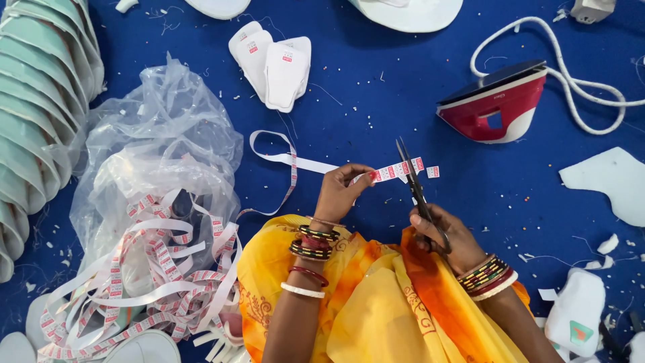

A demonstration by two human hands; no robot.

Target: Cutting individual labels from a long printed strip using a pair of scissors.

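Observation:
My left hand (341, 191) pinches a white label ribbon (295, 160) with red printed tags, holding its end out to the right. My right hand (443, 235) grips black scissors (413, 181), blades pointing up and closing across the ribbon end (396, 171). One cut label piece (433, 172) lies just right of the blades on the blue cloth floor (376, 94). The ribbon loops back left toward a tangled heap of ribbon (148, 282) spilling from a clear plastic bag (158, 148). Both wrists wear several bangles above yellow-orange cloth.
A red and white iron (497, 104) with a white cord (571, 74) rests at upper right. Three white sole-shaped pieces (275, 64) with labels lie at top centre. A stack of pale green pieces (37, 114) fills the left edge. White foam scraps (608, 178) lie at right.

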